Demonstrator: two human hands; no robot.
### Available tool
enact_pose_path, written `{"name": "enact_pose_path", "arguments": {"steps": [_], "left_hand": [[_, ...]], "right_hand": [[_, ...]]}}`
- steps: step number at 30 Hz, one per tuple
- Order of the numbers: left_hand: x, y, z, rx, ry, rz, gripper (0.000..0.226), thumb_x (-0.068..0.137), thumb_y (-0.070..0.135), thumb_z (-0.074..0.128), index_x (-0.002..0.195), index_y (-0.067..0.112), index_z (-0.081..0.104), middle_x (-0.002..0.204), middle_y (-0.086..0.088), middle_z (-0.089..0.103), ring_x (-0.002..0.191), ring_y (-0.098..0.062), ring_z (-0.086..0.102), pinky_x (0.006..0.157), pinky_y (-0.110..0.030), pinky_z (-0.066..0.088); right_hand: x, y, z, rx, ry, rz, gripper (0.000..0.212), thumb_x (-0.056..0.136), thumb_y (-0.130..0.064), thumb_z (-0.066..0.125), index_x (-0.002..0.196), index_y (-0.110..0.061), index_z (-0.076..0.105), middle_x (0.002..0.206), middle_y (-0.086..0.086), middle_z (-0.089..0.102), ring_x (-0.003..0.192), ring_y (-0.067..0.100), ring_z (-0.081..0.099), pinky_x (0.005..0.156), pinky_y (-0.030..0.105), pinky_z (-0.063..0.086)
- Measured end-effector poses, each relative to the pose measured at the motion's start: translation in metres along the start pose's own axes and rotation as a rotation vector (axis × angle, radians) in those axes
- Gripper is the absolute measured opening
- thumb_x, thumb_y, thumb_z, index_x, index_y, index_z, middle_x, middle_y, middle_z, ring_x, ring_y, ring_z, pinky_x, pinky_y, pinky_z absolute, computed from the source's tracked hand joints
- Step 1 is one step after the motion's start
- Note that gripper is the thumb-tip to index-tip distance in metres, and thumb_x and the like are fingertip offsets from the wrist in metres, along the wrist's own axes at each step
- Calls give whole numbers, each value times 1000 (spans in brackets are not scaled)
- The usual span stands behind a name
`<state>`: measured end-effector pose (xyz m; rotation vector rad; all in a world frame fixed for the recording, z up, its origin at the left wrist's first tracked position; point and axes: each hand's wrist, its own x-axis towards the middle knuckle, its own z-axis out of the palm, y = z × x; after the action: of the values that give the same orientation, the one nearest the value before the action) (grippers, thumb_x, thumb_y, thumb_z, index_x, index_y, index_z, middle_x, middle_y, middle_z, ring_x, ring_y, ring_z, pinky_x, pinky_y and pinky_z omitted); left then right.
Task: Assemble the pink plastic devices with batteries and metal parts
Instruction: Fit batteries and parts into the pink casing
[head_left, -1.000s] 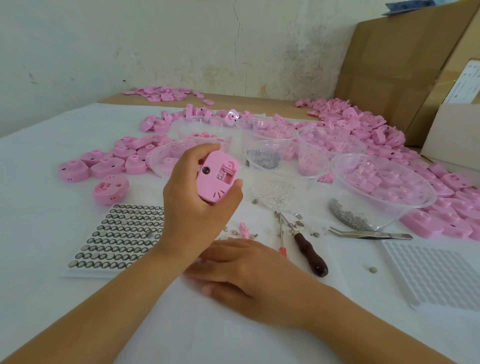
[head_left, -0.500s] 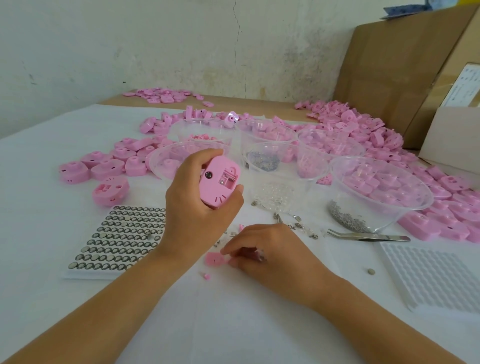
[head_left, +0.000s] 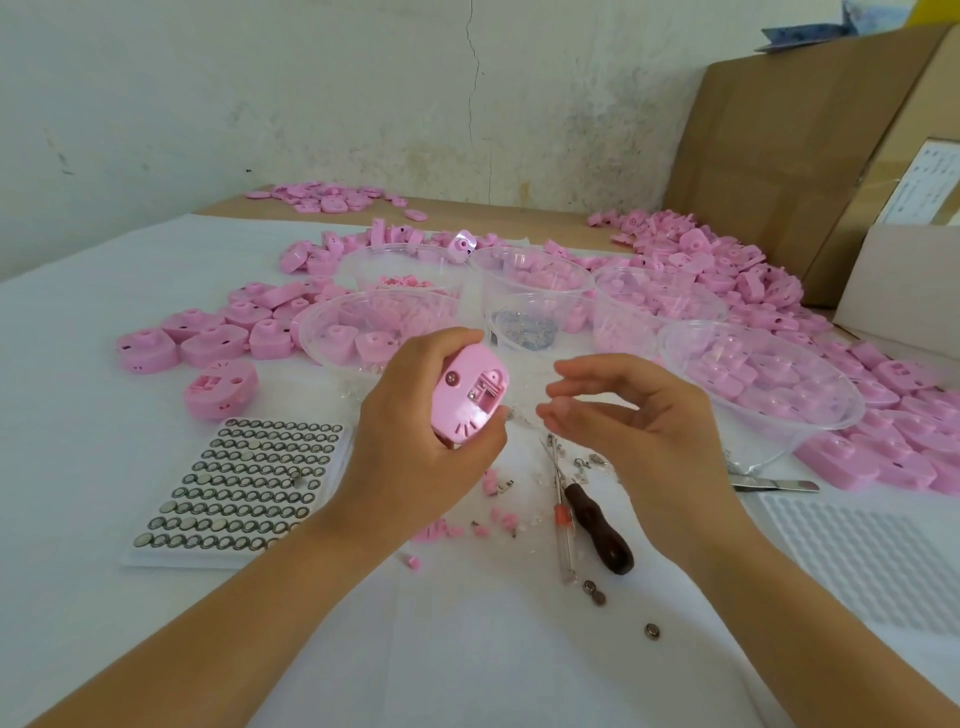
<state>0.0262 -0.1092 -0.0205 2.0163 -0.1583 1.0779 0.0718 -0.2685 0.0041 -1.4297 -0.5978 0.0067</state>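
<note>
- The fingers and thumb of my left hand (head_left: 415, 441) are wrapped round one pink device (head_left: 470, 395). I hold it up off the table with its open underside facing me.
- My right hand (head_left: 644, 431) hovers just beside the device without touching it. Its fingers curve loosely over the thumb with a narrow gap, and I cannot tell whether a small part sits between them.
- Under my hands, on the white table cover (head_left: 78, 467), lie small pink pieces (head_left: 501, 517), metal parts (head_left: 589, 461), a dark-handled screwdriver (head_left: 597, 530) and loose button cells (head_left: 595, 592).
- A sheet of batteries (head_left: 249, 483) lies to my left, and tweezers (head_left: 774, 486) and a white moulded tray (head_left: 872, 561) to my right.
- Beyond are clear bowls (head_left: 769, 384) of pink parts and heaps of pink devices (head_left: 208, 338).
</note>
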Motion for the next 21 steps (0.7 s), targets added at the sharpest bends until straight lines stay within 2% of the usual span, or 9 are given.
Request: {"name": "enact_pose_path", "arguments": {"steps": [4,7,12,15,18,21], "left_hand": [[-3,2,3,-4,-52,28,50,68,18,71,110,28,47,96,19,51,89,1,51,63,-3,40],[-5,2,4,-7,-65,33,51,68,17,72,111,29,47,96,19,51,87,2,52,63,-3,40],[-6,3,5,6,-83,49,53,68,17,73,112,28,46,96,22,50,90,6,50,64,-1,39],[-6,3,5,19,-88,59,52,68,17,73,113,25,48,97,22,49,89,12,48,64,1,38],[-7,3,5,23,-98,66,50,68,16,73,114,18,52,97,22,49,90,10,49,66,-1,39],[-7,4,5,30,-100,71,50,68,16,73,114,17,52,98,21,49,90,10,48,67,-1,39]], "right_hand": [[0,-5,1,146,8,-9,29,65,-5,71,92,-16,67,74,-1,69,77,24,71,70,21,54],[-2,-6,2,164,3,-18,34,60,-9,71,93,-18,67,73,-1,69,76,22,71,70,21,53],[-3,-6,4,100,-10,-39,31,71,7,69,90,-18,67,71,-3,69,68,12,67,66,16,51],[-5,-8,5,32,-21,-71,33,74,7,69,91,-22,66,72,-4,68,66,13,67,59,17,50],[-9,-8,7,-29,-36,-117,38,76,8,67,88,-29,67,73,-5,67,63,12,66,50,20,45],[-10,-7,9,-67,-38,-148,40,77,7,67,89,-31,65,73,-6,67,64,10,67,51,18,46]]}}
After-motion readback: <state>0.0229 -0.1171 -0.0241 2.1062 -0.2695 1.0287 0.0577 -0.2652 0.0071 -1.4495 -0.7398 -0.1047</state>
